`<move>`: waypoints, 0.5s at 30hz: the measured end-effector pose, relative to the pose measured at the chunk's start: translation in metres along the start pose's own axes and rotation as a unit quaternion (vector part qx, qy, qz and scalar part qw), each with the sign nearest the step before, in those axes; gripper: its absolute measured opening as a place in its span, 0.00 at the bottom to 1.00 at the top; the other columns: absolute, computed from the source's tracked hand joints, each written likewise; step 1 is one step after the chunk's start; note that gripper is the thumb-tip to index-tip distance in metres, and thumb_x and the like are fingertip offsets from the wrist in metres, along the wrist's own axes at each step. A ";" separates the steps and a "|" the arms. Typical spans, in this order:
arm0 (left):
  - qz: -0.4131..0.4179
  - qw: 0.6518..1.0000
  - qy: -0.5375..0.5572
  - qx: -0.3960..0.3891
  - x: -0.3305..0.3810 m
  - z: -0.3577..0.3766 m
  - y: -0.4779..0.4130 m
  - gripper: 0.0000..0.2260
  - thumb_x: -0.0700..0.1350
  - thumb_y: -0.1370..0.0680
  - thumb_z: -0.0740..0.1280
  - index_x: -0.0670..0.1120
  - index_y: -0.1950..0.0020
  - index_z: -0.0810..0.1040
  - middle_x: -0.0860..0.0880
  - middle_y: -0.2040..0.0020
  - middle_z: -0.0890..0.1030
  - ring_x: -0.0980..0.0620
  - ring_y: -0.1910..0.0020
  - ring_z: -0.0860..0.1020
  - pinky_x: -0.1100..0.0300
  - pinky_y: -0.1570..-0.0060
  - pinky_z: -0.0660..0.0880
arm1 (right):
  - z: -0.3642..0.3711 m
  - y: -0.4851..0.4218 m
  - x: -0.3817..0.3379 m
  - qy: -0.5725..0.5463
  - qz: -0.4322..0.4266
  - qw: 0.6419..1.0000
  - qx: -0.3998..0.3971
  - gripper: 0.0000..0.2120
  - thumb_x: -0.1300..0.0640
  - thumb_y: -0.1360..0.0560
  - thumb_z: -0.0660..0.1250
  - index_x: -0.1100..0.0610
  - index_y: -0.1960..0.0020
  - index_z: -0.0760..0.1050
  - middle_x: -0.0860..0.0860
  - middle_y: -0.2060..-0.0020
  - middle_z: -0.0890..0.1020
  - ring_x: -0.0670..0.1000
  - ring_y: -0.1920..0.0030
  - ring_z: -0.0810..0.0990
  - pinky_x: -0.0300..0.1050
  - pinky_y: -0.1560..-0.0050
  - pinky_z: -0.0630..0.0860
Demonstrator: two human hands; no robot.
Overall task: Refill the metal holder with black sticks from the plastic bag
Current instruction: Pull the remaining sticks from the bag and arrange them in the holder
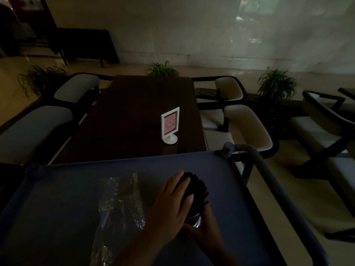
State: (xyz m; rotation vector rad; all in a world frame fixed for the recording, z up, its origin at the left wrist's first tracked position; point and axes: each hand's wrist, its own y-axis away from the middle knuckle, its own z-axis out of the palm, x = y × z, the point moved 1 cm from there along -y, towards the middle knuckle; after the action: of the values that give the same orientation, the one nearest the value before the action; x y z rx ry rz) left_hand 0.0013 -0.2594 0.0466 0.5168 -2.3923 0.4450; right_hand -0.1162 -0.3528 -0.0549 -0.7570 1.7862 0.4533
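1. Head view was dim, and both hands met at the metal holder [195, 219], which sat on the blue cart [57, 198] directly between them.
2. The left hand [172, 200] lay with its fingers stretched flat over the side and top of the black sticks [196, 186], pressing the bundle rather than pinching any one stick.
3. The right hand [206, 230] was curled round the lower part of the holder, just below the left hand, and steadied it.
4. The sticks stood packed and fanned out above the holder's rim, so the holder looked full or nearly so.
5. The plastic bag [119, 204] lay flat on the cart just left of the left hand, apart from it; dark shapes inside may have been leftover sticks, but the gloom hid how many.
6. Judged from this, the step in hand was settling and evening the sticks in the holder, late in the refill.
7. The next move probably called for holding the base firm while the left hand tapped the bundle level. After that, the holder could be topped up from the bag or lifted away upright.
8. No brand or label showed on the holder or the bag.
9. Beyond the hands, a white-framed table sign [170, 123] with a pink card stood on the dark counter [134, 112]; its print was too small and dark to read.
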 end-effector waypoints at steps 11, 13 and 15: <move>-0.120 0.926 0.351 0.076 -0.026 -0.033 0.007 0.13 0.40 0.20 0.64 0.56 0.41 0.78 0.62 0.43 0.82 0.64 0.40 0.78 0.63 0.40 0.73 | -0.036 0.012 -0.028 0.054 -0.014 0.996 -0.064 0.46 0.44 0.41 0.81 0.55 0.29 0.66 0.46 0.35 0.74 0.41 0.34 0.74 0.38 0.35 0.72; -0.132 0.927 0.345 0.063 -0.034 -0.031 0.011 0.20 0.34 0.22 0.65 0.58 0.41 0.78 0.65 0.43 0.81 0.65 0.41 0.77 0.66 0.42 0.74 | -0.042 0.015 -0.027 0.087 -0.007 0.995 -0.046 0.47 0.46 0.41 0.81 0.55 0.28 0.64 0.47 0.34 0.74 0.46 0.35 0.74 0.44 0.36 0.73; -0.133 0.936 0.324 0.017 -0.039 -0.027 0.015 0.28 0.32 0.26 0.65 0.65 0.40 0.75 0.71 0.42 0.78 0.70 0.39 0.74 0.73 0.45 0.73 | -0.048 0.015 -0.023 0.090 0.013 0.996 -0.021 0.46 0.55 0.39 0.82 0.57 0.27 0.64 0.52 0.33 0.74 0.50 0.36 0.76 0.44 0.39 0.75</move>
State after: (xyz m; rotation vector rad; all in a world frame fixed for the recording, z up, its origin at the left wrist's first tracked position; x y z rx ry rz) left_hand 0.0357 -0.2247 0.0386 0.5895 -1.6577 0.4493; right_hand -0.1552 -0.3655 -0.0180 -0.8261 1.9620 0.4528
